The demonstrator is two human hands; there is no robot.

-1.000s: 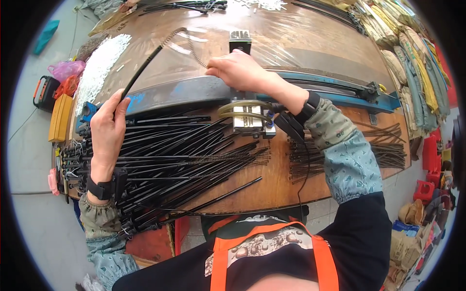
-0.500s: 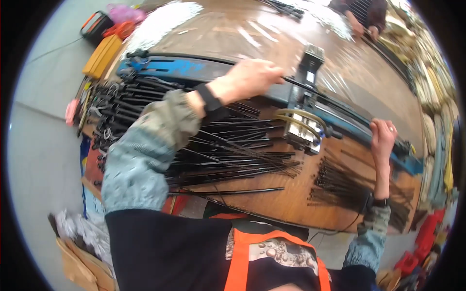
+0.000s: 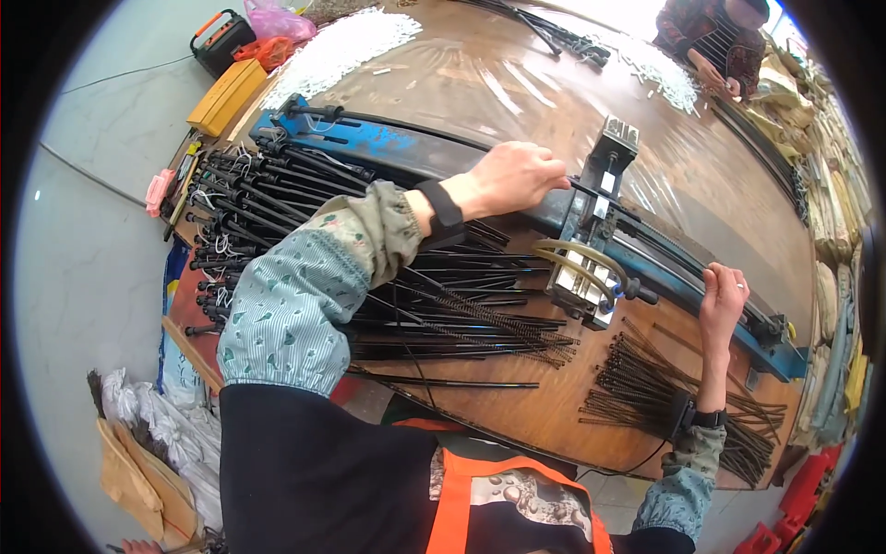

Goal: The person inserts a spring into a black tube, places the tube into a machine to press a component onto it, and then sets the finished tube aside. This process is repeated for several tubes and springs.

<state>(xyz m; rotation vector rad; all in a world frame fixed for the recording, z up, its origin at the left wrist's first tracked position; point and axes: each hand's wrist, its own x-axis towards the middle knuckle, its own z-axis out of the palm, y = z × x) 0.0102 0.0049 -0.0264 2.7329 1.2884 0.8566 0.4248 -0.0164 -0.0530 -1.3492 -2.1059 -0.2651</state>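
Observation:
My left hand is closed on a slim black rod that lies along a blue metal rail. Just right of its fingertips stands a metal clamp unit with a brownish hose loop and a black knob. Beyond the unit, a long black coiled spring runs along the rail toward my right hand. That hand is pinched at the spring's right end, and its fingertips partly hide the hold. Whether rod and spring meet inside the unit is hidden.
Black rods with knobbed ends are piled at left. Loose black springs lie at right on the wooden table. White small pieces and a yellow box sit far left. A co-worker works at far right.
The view has shifted, so the table appears lower and more of the co-worker shows. My left hand has slid slightly right, closer to the clamp unit. Both hands keep their hold.

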